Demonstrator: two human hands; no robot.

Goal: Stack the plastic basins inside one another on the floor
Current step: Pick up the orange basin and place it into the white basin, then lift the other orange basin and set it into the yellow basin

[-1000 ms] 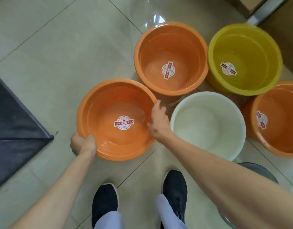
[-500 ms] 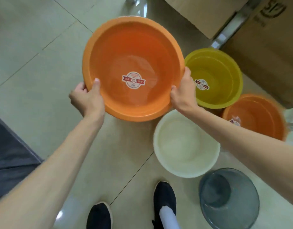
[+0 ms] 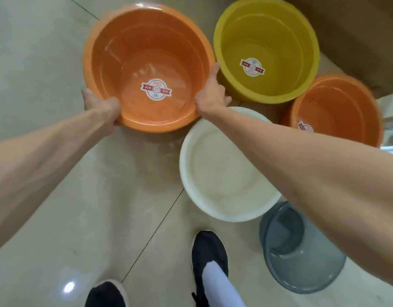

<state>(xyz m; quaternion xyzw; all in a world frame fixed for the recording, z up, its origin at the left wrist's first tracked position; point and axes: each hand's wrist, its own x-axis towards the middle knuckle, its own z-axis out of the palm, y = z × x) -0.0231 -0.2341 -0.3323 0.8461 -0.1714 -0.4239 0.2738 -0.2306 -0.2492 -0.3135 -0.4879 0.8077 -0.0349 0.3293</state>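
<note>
I hold a large orange basin (image 3: 146, 52) with a round sticker on its bottom, at the upper left. My left hand (image 3: 100, 107) grips its near-left rim and my right hand (image 3: 211, 94) grips its right rim. It covers the spot where a second orange basin stood, and that one is hidden under it. A yellow basin (image 3: 268, 41) stands right beside it. Another orange basin (image 3: 341, 111) is at the right, a white basin (image 3: 217, 173) lies under my right forearm, and a grey translucent basin (image 3: 301, 251) is at the lower right.
The basins rest on a glossy beige tiled floor (image 3: 47, 52). My black shoes (image 3: 210, 251) stand at the bottom, close to the white and grey basins. A brown cardboard box (image 3: 357, 29) fills the top right corner.
I lifted the orange basin off the floor at the left, carried it forward and to the right, and lowered it over the other orange basin. Both hands kept their grip.
</note>
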